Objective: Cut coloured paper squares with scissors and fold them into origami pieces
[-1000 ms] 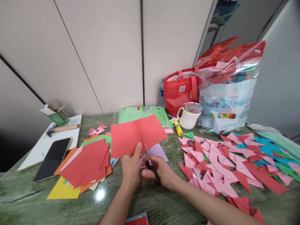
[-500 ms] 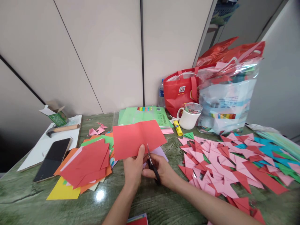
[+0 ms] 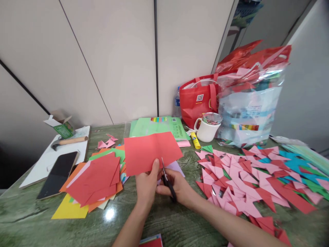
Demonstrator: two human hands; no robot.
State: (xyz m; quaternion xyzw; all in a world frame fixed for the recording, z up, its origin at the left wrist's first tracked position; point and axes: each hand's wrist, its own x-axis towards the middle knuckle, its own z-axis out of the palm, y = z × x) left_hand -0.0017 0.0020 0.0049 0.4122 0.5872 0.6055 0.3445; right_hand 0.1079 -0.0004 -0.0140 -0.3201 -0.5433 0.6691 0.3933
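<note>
Red rectangular sheet of paper with a soft crease across its middle (image 3: 144, 151) is held up just beyond the fingertips of both hands, above a green wood-grain tabletop (image 3: 180, 226). Its long axis runs left to right, roughly crosswise to the forearms, so its near long edge faces the person. The left hand (image 3: 146, 183) is the one touching it, pinching that edge near the crease: the thumb lies flat on top, while the fingers go underneath and are mostly hidden. The right hand (image 3: 177, 187) is closed around a pair of metal scissors with black handles (image 3: 169, 185), just beside the left thumb. Their blades point away from the person and meet the sheet's near edge to the right of that thumb; how far they are parted cannot be told. A pale purple sheet of paper (image 3: 177, 167) lies beneath, partly covered. Left of the hands sits a loose stack of coloured paper squares (image 3: 95, 181); to the right spreads a heap of pink and red folded paper pieces (image 3: 241, 185).
</note>
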